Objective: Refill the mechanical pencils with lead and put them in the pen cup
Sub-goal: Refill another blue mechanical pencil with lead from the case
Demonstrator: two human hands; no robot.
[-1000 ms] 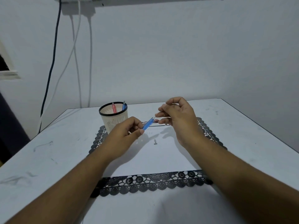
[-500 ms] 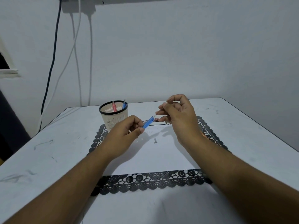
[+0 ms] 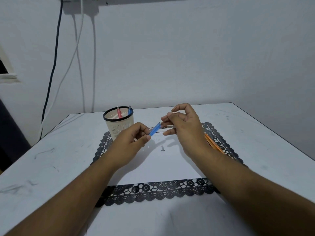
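On the tabletop (image 3: pixel 238 133) the pen cup (image 3: pixel 118 124) already holds two pencils. My left hand (image 3: pixel 131 147) pinches the blue pencil (image 3: pixel 154 130); my right hand (image 3: pixel 183 126) has risen slightly, pinching, I think, a lead at its open end.

One head-worn wide-angle view looks forward and down from the person's own position, across the desk (image 3: pixel 255 150) toward the wall behind it. Both forearms enter from the bottom edge, close to the lens; the hands meet near mid-frame.
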